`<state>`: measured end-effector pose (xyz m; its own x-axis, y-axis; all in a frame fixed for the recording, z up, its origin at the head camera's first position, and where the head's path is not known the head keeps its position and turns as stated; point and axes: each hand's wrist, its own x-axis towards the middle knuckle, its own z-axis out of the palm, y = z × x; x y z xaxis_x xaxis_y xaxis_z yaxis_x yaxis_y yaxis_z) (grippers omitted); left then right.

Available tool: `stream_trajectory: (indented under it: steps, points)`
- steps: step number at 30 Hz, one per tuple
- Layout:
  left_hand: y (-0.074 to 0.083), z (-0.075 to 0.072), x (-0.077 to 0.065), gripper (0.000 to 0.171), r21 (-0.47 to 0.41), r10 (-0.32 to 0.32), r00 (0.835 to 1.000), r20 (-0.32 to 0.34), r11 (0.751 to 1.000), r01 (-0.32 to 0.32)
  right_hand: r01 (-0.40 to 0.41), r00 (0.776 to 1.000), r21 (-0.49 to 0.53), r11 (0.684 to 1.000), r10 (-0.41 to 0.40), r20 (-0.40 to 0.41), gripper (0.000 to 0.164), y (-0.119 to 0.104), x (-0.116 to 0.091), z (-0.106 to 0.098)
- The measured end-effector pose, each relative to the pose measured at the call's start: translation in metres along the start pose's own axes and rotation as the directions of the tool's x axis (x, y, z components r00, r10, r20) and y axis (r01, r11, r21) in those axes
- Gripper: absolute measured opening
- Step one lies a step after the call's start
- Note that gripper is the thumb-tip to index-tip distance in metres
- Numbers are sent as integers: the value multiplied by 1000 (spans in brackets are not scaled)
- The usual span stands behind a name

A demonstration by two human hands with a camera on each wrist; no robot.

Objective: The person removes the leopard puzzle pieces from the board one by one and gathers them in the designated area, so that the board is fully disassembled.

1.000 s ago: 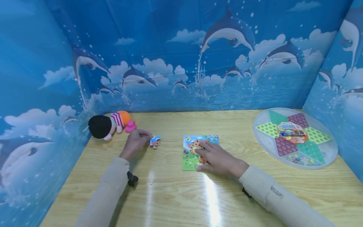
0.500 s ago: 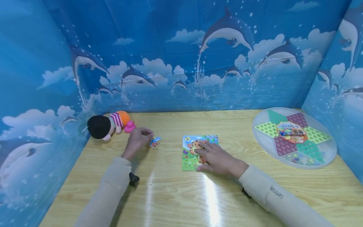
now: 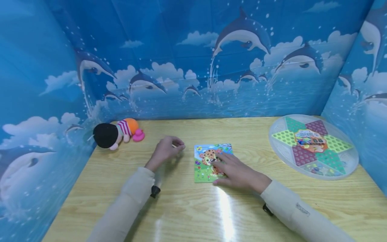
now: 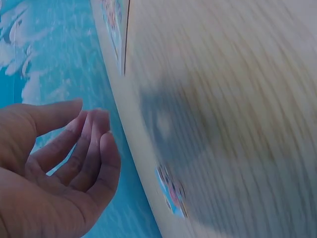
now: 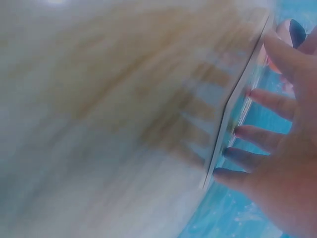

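A small square puzzle board (image 3: 201, 173) with a spotted cartoon leopard lies flat mid-table. My right hand (image 3: 240, 173) is spread over its right side, thumb at the near edge; in the right wrist view its fingertips (image 5: 242, 131) rest along the board. To the board's left, my left hand (image 3: 167, 151) hovers above the table, fingers loosely bent, thumb apart from them. The left wrist view shows nothing between thumb and fingers. Below that hand, a small puzzle piece (image 4: 171, 191) with blue and brown print lies on the table; in the head view the hand hides it.
A doll (image 3: 116, 132) in a black cap lies at the back left beside a pink toy duck (image 3: 138, 135). A round clear case (image 3: 314, 146) with a star-shaped checkers board sits at the back right. Dolphin-printed sheets (image 3: 193, 60) wall the wooden table (image 3: 187, 211).
My left hand has let go of the puzzle piece and moved right, toward the board. My right hand has shifted slightly right, uncovering more of the leopard picture.
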<state>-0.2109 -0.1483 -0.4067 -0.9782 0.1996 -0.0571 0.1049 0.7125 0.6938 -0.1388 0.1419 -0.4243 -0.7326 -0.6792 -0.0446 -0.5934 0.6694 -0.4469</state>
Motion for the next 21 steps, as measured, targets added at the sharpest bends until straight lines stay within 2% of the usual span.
stream_trajectory:
  steps: [6, 12, 15, 21]
  points:
    - [11, 19, 0, 13, 69, 40, 992, 117, 996, -49, 14, 1000, -26, 1000, -14, 6, 62, 4, -10, 1]
    - [18, 32, -1, 22, 86, 67, 964, 258, 992, -92, 33, 999, -60, 998, -34, -4, 60, 8, -13, 4]
    - [20, 36, 0, 29, 91, 80, 956, 282, 990, -110, 28, 1000, -62, 998, -28, 4, 60, 8, -13, 3]
    - [22, 40, 0, 35, 72, 88, 953, 289, 991, -113, 35, 999, -58, 998, -34, 17, 60, 10, -11, 1]
